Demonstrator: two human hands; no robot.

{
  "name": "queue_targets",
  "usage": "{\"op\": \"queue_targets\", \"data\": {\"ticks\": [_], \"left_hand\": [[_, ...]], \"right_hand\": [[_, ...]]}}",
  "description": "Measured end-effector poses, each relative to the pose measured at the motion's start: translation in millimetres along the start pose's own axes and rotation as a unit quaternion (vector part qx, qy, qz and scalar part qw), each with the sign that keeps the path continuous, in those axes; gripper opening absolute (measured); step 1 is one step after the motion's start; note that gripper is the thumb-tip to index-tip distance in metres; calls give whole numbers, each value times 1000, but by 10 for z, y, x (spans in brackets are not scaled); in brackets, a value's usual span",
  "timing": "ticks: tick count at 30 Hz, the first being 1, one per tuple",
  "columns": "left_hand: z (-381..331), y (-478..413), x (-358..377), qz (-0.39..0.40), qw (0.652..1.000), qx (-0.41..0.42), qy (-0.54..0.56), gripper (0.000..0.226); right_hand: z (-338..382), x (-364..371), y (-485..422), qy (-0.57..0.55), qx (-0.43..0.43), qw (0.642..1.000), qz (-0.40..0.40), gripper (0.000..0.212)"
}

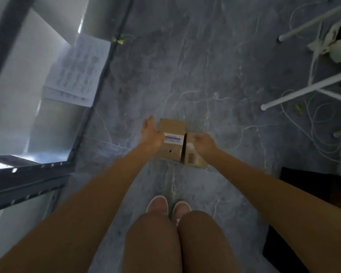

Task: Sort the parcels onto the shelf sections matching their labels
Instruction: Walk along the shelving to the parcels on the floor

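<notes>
Two brown cardboard parcels lie side by side on the grey marbled floor in front of my feet. The left parcel [171,140] carries a white label with a blue stripe. The right parcel [192,156] shows a small barcode sticker. My left hand [152,133] rests with spread fingers against the left parcel's left edge. My right hand [204,142] hovers with curled fingers over the right parcel's top; whether it touches the box is unclear. The metal shelf [28,174] stands at the left, with printed label sheets [77,71] taped to it.
White table legs [303,91] and loose white cables [311,123] lie at the right. A white power strip [335,46] sits at the top right. A dark object [313,186] is at the right edge. My shoes [167,207] stand just behind the parcels.
</notes>
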State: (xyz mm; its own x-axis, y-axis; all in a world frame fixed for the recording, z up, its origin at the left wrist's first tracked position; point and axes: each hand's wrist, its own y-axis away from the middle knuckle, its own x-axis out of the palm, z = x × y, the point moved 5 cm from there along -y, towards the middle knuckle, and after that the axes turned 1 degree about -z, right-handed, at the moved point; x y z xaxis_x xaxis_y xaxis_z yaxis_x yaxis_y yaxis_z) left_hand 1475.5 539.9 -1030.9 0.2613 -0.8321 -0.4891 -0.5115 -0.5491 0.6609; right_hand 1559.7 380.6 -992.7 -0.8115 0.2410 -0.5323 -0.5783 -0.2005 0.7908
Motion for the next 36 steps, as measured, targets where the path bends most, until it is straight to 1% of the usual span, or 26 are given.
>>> {"op": "queue_targets", "data": {"ticks": [2,4,7,8,10,12,14,18,19,21,22,24,28,31,36], "left_hand": [[284,-431,234,19,1000,-16,0,66],[470,-715,434,30,998,-50,-8,73],[611,-889,645,51,994,-86,-45,81],[672,-920,710,61,992,-96,-55,81],[789,-958,829,88,988,-105,-73,80],[908,-954,944,126,983,-116,-66,75],[987,-948,999,145,978,-146,-33,70],[957,-903,940,144,975,-172,3,63],[929,-873,897,145,975,-170,4,62],[868,-791,793,145,976,-161,-5,72],[814,-719,719,137,978,-156,-8,72],[674,-560,557,123,983,-139,-10,62],[218,-113,194,114,988,-107,6,52],[-165,315,-171,109,990,-90,6,49],[-878,988,-813,95,994,-33,36,38]], "right_hand": [[-82,231,-399,-57,10,998,1,33],[-142,422,-745,-84,27,996,6,31],[-212,666,-1077,-74,27,997,18,23],[-215,721,-1128,-74,22,997,15,24],[-203,763,-1174,-47,13,999,2,30],[-164,776,-1156,-19,16,1000,11,32],[-146,779,-1168,-23,30,999,36,34],[-132,788,-1130,-67,45,995,59,35],[-118,775,-1105,-86,51,993,56,35],[-49,710,-1006,-111,52,992,40,34],[-8,655,-924,-121,51,991,28,34],[66,522,-711,-146,48,988,3,35],[211,187,-179,-221,56,973,-48,33],[387,-150,347,-282,53,955,-79,31],[740,-801,1270,-349,36,930,-113,34]]}}
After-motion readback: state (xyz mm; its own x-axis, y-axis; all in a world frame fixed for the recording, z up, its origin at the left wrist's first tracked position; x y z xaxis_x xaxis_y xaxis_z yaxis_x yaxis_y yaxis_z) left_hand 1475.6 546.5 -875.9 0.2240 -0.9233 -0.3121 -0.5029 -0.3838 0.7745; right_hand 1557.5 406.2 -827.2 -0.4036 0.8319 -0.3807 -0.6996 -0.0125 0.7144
